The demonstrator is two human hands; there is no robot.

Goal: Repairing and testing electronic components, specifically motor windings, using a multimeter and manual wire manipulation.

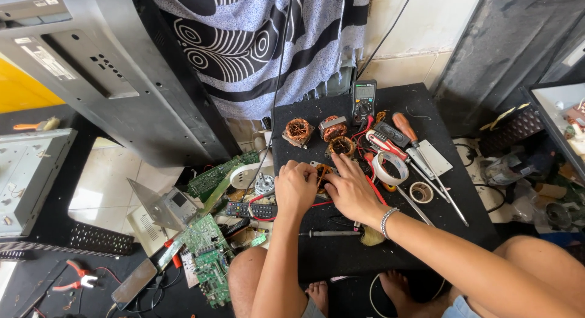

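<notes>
My left hand (295, 187) and my right hand (350, 189) meet over a small copper-wound coil part (322, 173) on a black mat (341, 251). Both hands pinch the part from either side, and most of it is hidden under the fingers. A beaded bracelet sits on my right wrist. Red wires run out from under the hands. Just beyond them lie three more copper coils (298, 130), (333, 128), (341, 146).
A multimeter (364, 100) stands at the mat's far edge. Screwdrivers (404, 128), pliers, a tape roll (390, 167) and a smaller ring lie to the right. A thin screwdriver (332, 233) lies near my wrists. Green circuit boards (207, 251), a remote and a television back panel (103, 74) crowd the left.
</notes>
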